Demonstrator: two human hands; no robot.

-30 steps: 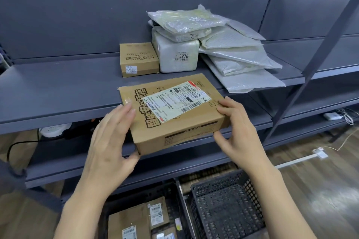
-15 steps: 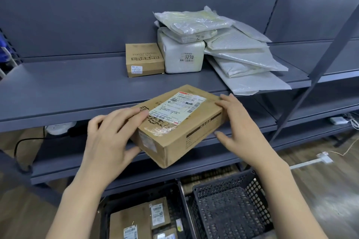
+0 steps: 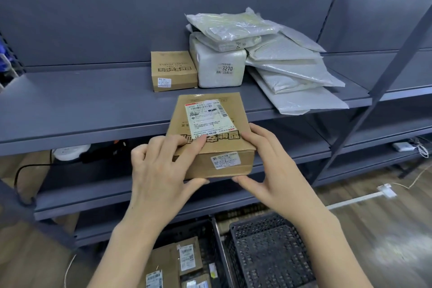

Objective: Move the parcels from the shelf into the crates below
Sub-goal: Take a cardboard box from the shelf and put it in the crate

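I hold a brown cardboard parcel [image 3: 210,124] with a white shipping label in the air in front of the grey shelf [image 3: 93,105]. My left hand [image 3: 161,170] grips its near left corner, fingers on top and thumb beneath. My right hand [image 3: 271,166] grips the near right corner the same way. A smaller brown box [image 3: 174,70], a white foam box [image 3: 217,65] and several white plastic mailers [image 3: 287,70] lie on the shelf behind. Below stand a dark crate with brown parcels [image 3: 177,262] and a dark mesh crate [image 3: 268,252].
A slanted grey upright post [image 3: 374,100] crosses the right side. Lower shelves hold a white round device [image 3: 70,151] with a black cable. A white power strip [image 3: 387,189] and cords lie on the wooden floor at right.
The parcel has been turned in my hands so its short end faces me and its label points away. Both hands have shifted to its near corners.
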